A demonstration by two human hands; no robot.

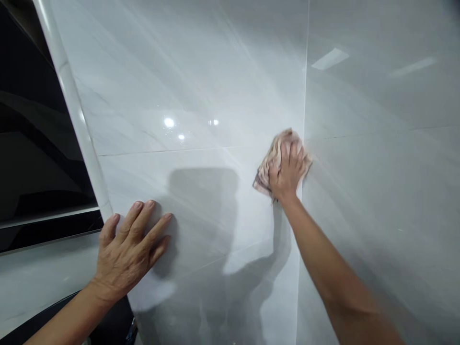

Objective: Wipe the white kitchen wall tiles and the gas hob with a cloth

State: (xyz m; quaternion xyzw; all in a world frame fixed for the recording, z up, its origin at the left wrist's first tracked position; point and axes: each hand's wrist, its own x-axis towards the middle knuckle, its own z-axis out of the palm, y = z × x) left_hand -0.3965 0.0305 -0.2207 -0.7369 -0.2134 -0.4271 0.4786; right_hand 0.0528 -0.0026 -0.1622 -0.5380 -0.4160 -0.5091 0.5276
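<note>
With its fingers spread over a crumpled, pinkish-beige cloth (276, 152), my right hand (288, 171) presses the cloth against a glossy pale tiled wall (201, 86), close to the corner where two wall faces meet. The palm side is hidden, and folds of cloth stick out on both sides of the hand. My left hand (127, 244) rests on the same wall lower down and to the left, near the wall's rounded white edge trim (81, 115). Its fingers are apart and it holds nothing.
A dark glossy panel (36, 143) with a black lower edge fills the left side. The adjoining tiled wall (377, 191) runs along the right. A dark object (113, 316) lies low at the left, partly behind my left arm. Shadows and light reflections cross the tiles.
</note>
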